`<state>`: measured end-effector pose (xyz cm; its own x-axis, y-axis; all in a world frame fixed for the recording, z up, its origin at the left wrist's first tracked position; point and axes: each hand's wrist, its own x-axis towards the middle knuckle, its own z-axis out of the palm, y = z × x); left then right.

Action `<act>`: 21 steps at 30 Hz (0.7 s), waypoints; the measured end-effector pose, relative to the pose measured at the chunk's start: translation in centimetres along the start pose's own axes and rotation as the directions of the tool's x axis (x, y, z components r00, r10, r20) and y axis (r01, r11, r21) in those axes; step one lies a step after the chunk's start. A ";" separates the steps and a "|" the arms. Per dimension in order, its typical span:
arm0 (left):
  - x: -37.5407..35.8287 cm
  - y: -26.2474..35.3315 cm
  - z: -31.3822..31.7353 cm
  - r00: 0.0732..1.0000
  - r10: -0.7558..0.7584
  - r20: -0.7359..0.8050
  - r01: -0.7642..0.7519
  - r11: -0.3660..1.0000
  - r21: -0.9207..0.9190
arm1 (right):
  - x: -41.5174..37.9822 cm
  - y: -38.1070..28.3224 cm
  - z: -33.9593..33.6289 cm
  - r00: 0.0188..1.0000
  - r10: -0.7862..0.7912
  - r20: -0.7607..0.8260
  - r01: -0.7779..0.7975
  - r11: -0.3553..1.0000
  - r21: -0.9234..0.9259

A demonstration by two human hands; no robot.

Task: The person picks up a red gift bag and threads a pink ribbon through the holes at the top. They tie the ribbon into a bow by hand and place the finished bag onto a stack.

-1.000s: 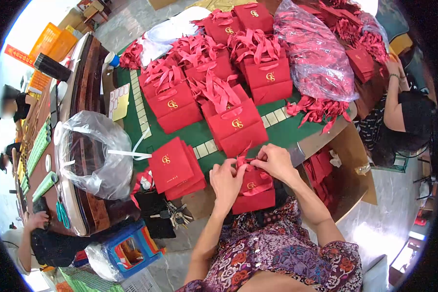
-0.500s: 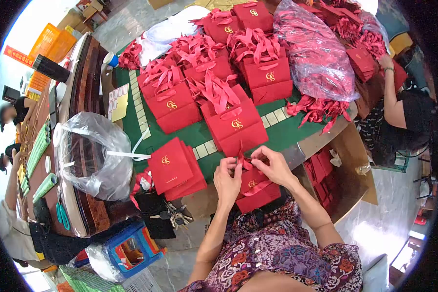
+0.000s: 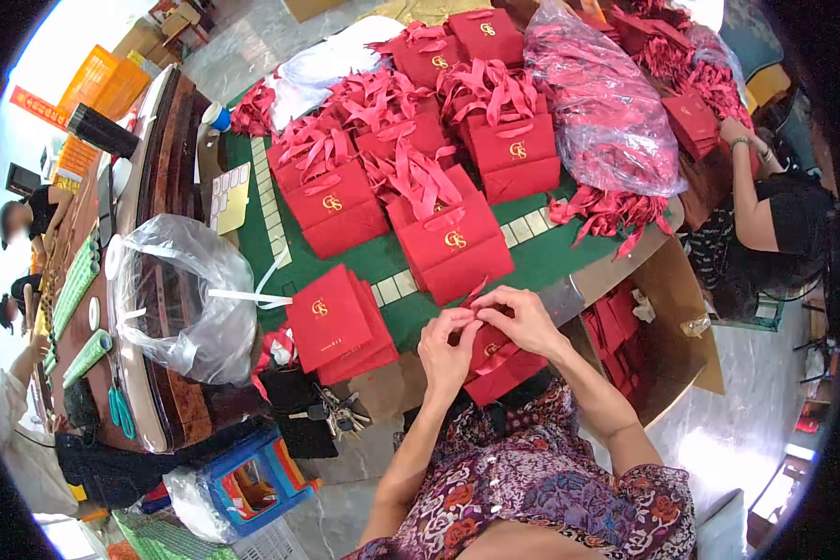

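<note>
My left hand (image 3: 446,347) and my right hand (image 3: 523,320) meet at the top of a small red gift bag (image 3: 506,367) held at the near edge of the green table (image 3: 383,257). Both hands pinch a red ribbon (image 3: 477,297) at the bag's mouth. The bag is tilted and partly hidden under my fingers. Just to the left lies a flat stack of red bags (image 3: 338,324) with gold logos.
Several finished red bags with ribbon handles (image 3: 453,238) stand across the table. A clear plastic sack of red ribbons (image 3: 607,107) sits at the back right, loose ribbons (image 3: 611,213) beside it. A crumpled plastic bag (image 3: 182,294) lies left. Another person (image 3: 765,219) works at right; keys (image 3: 338,413) hang below.
The bag in my hands has tilted and my fingers have closed in together over the ribbon at its top. The person at right has shifted an arm.
</note>
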<state>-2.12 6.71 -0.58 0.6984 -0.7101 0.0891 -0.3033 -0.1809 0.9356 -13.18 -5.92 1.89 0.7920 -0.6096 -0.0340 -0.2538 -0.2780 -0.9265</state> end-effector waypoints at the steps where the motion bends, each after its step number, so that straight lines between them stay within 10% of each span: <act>1: 0.0 0.1 0.0 1.000 0.027 0.001 -0.027 0.999 0.035 | 0.0 0.0 -0.1 1.000 -0.013 0.002 0.013 1.000 0.005; 10: -0.8 0.7 -1.3 0.995 0.043 -0.090 -0.043 0.999 -0.005 | 0.6 0.2 -2.5 0.993 0.108 -0.057 -0.082 0.935 0.346; 14: -1.8 -0.1 -2.3 0.961 0.000 0.277 0.080 0.957 -0.278 | 0.9 1.1 -3.0 0.983 0.143 -0.116 -0.099 0.942 0.321; 21: -3.4 1.1 -3.6 0.938 0.079 0.339 -0.054 0.995 -0.082 | 4.3 1.9 -3.8 0.940 0.003 -0.341 0.059 0.984 0.171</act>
<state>-2.51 11.39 1.38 0.4112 -0.9106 0.0419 -0.2866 -0.0855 0.9542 -12.41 -11.91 1.42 0.5547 -0.8268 0.0934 -0.1080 -0.1828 -0.9772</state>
